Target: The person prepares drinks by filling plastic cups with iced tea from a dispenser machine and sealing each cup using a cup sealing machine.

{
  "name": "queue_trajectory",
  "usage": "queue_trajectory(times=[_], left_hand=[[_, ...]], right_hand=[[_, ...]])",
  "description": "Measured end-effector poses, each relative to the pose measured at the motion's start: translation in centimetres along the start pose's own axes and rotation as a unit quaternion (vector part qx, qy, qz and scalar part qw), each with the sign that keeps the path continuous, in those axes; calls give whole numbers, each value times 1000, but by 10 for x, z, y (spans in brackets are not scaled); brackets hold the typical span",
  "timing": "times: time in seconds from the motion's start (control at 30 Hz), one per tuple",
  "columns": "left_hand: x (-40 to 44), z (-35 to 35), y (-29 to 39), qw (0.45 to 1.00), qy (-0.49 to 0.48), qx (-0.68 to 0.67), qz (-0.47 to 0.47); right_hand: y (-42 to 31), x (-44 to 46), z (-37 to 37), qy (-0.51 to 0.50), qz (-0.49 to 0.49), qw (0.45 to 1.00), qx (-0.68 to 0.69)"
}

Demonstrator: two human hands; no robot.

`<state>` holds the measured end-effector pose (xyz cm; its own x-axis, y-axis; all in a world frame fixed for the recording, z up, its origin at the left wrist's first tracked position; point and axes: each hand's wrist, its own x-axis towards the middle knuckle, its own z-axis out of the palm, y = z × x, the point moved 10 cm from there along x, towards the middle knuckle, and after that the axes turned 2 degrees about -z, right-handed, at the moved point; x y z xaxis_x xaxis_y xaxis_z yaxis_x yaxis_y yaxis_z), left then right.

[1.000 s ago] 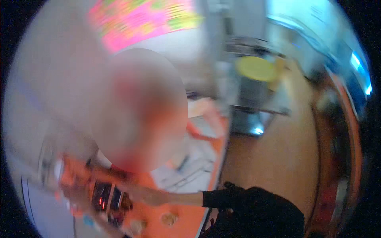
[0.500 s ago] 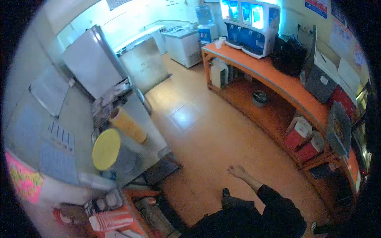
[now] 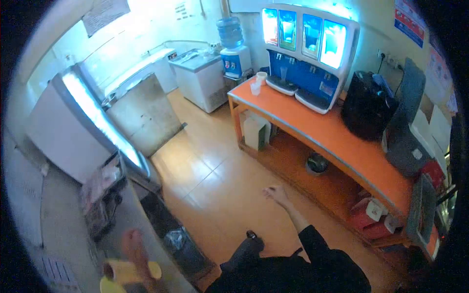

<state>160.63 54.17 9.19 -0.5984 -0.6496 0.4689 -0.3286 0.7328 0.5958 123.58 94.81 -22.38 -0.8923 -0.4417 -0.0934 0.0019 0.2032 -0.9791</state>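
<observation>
In the head view, my right hand (image 3: 276, 194) hangs in front of me over the floor, its fingers loosely bent and apart, with nothing visible in them. At the lower left, my left hand (image 3: 133, 240) reaches over the counter, smeared by motion, so its fingers cannot be made out. My left forearm crosses in front of a yellow roll (image 3: 123, 271); whether it touches the roll is unclear. Beside the roll, part of a round yellow thing (image 3: 111, 285) shows at the bottom edge.
An orange table (image 3: 312, 129) on the right carries a drink dispenser (image 3: 305, 61) and a black bulky thing (image 3: 369, 110). A water cooler (image 3: 235, 61) and a chest freezer (image 3: 200, 80) stand at the back. On the left, a fridge (image 3: 73, 132) adjoins the counter.
My view has moved forward and turned, bringing the fridge and dispenser closer. My left hand has come into view over the counter by the roll. My right hand still hangs in front.
</observation>
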Motion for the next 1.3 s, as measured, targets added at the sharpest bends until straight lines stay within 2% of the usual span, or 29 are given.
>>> queue_trajectory(times=[0.03,0.07,0.1,0.13,0.17,0.2,0.27,0.3,0.4,0.47,0.53,0.6,0.73,0.77,0.8,0.87,1.0,1.07,1.2,1.3], left_hand=[[40,66,24,997,-59,-42,-13],[73,125,58,991,-108,-83,14],[102,190,67,978,-157,-84,108],[128,260,74,963,-228,-138,38],[149,320,97,939,-252,-204,112],[164,368,123,921,-277,-235,140],[191,451,174,875,-330,-274,225],[201,482,197,857,-371,-269,237],[239,550,244,816,-433,-267,275],[262,598,227,806,-460,-282,245],[287,626,213,793,-481,-282,247],[315,654,206,772,-532,-267,225],[374,738,194,753,-572,-251,207],[389,762,195,749,-569,-256,222],[400,779,195,744,-569,-259,234],[428,807,224,711,-593,-288,245],[469,877,270,645,-645,-323,254],[481,904,292,669,-577,-271,382],[478,935,347,637,-579,-222,457],[464,951,367,614,-586,-221,481]], right_hand=[[5,21,-28,45,22,999,5],[7,43,-56,91,43,995,13],[9,62,-82,112,53,992,-6],[11,86,-110,133,65,989,-23],[12,106,-138,166,67,984,19],[9,125,-162,200,66,976,61],[-29,173,-213,293,83,952,26],[-35,207,-241,329,44,943,-1],[-43,327,-315,419,-45,905,-55],[-17,423,-375,521,-216,816,-126],[-104,457,-372,505,-48,851,-138],[-116,505,-392,545,-33,819,-177],[-102,577,-430,611,-8,750,-254],[-102,584,-432,621,-22,714,-323],[-93,581,-427,626,-3,709,-325],[-101,574,-425,645,-28,734,-211],[-166,538,-397,699,-73,689,-177],[-183,518,-391,742,-76,625,-230],[-197,515,-407,752,-86,589,-282],[-213,520,-409,753,-104,587,-278]])
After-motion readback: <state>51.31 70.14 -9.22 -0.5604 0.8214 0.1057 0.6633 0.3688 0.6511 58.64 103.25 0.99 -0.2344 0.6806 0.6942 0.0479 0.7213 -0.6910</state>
